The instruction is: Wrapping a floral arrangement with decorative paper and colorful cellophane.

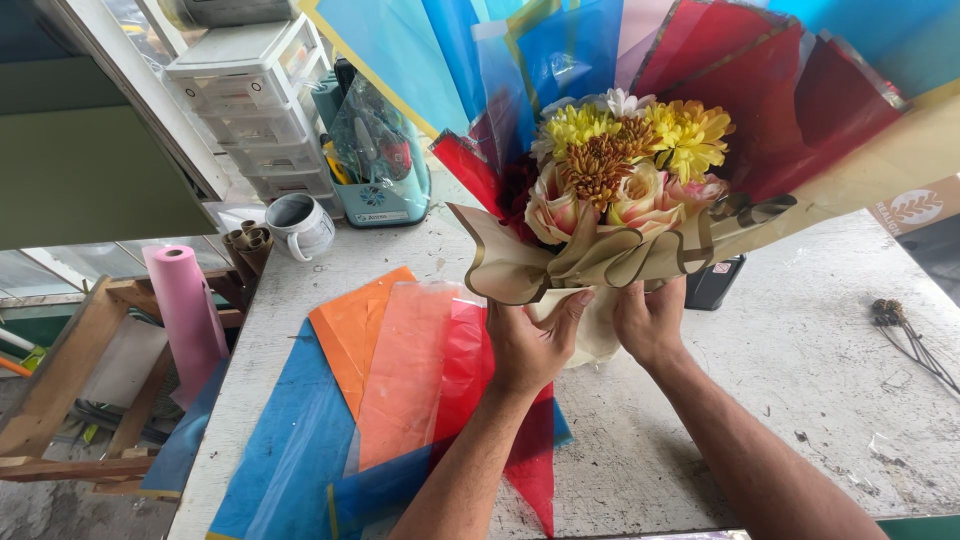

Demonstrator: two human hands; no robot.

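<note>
I hold a flower bouquet (pixel 620 165) upright over the white table (pixel 800 350). It has yellow and rust chrysanthemums, pink roses and a white bloom, wrapped in beige paper with a dark edge (pixel 600 255) and backed by blue, red and yellow cellophane sheets (pixel 760 90). My left hand (pixel 530 345) grips the wrapped base from the left, thumb on the beige paper. From the right, my right hand (pixel 650 320) clasps the same base.
Loose blue, orange and red cellophane sheets (pixel 400 390) lie on the table below the bouquet. A white mug (pixel 300 225), a teal tool holder (pixel 385 165), plastic drawers (pixel 255 100), a pink paper roll (pixel 185 310), a black box (pixel 715 285) and dried stems (pixel 900 325) stand around.
</note>
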